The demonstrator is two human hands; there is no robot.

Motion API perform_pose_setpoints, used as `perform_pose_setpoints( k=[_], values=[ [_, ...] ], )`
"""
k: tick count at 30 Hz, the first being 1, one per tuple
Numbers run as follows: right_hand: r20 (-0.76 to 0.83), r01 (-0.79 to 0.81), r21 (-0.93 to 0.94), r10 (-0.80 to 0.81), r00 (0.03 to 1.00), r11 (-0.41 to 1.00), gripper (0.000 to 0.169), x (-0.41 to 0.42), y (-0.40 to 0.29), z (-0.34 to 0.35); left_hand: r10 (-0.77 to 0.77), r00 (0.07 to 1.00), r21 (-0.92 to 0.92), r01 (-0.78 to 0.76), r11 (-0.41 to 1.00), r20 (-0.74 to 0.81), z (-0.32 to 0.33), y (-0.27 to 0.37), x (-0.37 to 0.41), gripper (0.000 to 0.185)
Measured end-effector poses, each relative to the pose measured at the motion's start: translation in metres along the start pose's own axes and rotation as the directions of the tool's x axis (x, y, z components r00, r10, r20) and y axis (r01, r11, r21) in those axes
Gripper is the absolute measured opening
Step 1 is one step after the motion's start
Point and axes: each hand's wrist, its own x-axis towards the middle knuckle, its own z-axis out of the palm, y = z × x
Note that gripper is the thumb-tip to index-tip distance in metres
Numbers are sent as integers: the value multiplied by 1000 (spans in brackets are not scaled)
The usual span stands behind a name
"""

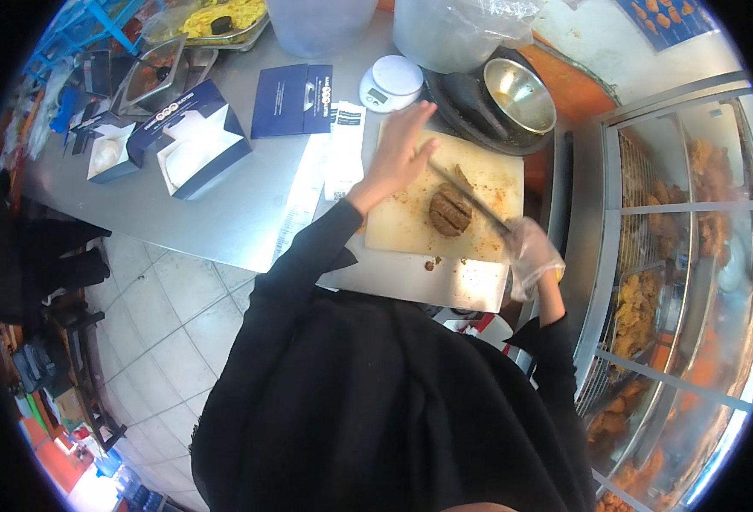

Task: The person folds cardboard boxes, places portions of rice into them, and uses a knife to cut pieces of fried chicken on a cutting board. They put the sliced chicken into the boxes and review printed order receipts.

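Note:
My right hand, in a clear plastic glove, grips a long knife whose blade slants up and left across a white cutting board. Beneath and beside the blade lies a brown fried patty, cut into strips, with a thin slice apart at its upper end. My left hand is bare and hovers over the board's upper left part, fingers extended and holding nothing. Its fingertips are near the digital kitchen scale. Brown crumbs speckle the board.
Two open boxes with white contents and a flat blue box are left on the steel table. Printed paper slips lie by the board. A steel bowl sits behind it. A glass display cabinet with fried food borders the right.

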Motion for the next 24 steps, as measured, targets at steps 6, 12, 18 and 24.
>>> perform_pose_setpoints(
  k=[6,12,18,24],
  values=[
    [-138,-75,-376,24,990,924,36,81,-7,12,-425,870,-200,383,902,-249,-96,-28,-84,33],
    [123,223,-478,-187,975,850,88,49,-106,21,-679,541,-170,706,687,-497,-178,-5,-191,28],
    [54,287,-268,-283,958,920,65,71,-85,44,-641,409,-278,657,700,-650,-216,-16,-227,25],
    [95,-35,-117,47,994,993,40,80,-133,50,-524,518,-108,633,766,-676,-270,-57,-198,23]
  ],
)
